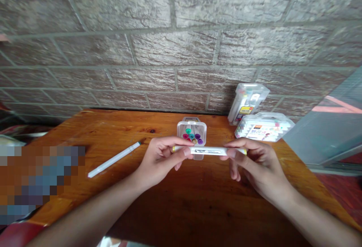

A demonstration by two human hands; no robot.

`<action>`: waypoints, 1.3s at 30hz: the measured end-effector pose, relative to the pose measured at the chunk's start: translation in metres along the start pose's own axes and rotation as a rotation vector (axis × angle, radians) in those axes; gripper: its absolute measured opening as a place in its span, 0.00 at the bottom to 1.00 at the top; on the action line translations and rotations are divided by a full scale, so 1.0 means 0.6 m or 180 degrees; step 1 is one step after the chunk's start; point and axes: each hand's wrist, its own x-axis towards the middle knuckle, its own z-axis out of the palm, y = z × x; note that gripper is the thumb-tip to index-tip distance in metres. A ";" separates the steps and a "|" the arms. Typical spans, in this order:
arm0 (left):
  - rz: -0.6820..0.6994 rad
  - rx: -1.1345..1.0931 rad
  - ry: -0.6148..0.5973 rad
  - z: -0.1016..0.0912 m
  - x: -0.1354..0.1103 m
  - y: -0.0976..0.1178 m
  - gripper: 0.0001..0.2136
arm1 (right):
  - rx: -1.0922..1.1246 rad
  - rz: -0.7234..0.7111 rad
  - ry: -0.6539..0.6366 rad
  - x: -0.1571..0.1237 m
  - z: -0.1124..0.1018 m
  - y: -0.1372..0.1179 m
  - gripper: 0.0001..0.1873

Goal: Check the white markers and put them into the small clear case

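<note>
A white marker pen [209, 151] with yellow ends lies level between my two hands, its printed label facing me. My left hand [165, 158] pinches the left part between thumb and fingers. On the right part, my right hand [253, 160] grips it the same way. Just behind the pen stands a clear plastic case [204, 128] holding several markers [192, 136] with green, red, purple and other coloured ends. The pen and my fingers hide part of its front. Left of my left hand, a second white marker [114, 159] with a dark green tip lies on the table.
The wooden table [158, 124] reaches back to a brick-patterned wall [175, 47]. At the back right stand an upright clear case of markers [247, 103] and a wider clear case [266, 127] with a printed label. A blurred, pixelated patch covers the left edge.
</note>
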 end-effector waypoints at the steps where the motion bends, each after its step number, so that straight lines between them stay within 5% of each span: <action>1: 0.0001 -0.0008 -0.0002 0.000 0.000 0.000 0.09 | 0.0002 0.0005 0.0003 0.000 0.000 0.000 0.05; 19: 0.0118 -0.0135 0.0154 -0.013 0.005 -0.004 0.08 | 0.0159 0.0010 0.0132 0.010 -0.005 -0.008 0.08; 39: 0.0121 -0.0735 0.0143 -0.017 0.008 -0.001 0.10 | 0.0424 -0.0023 -0.0289 0.008 -0.013 -0.020 0.10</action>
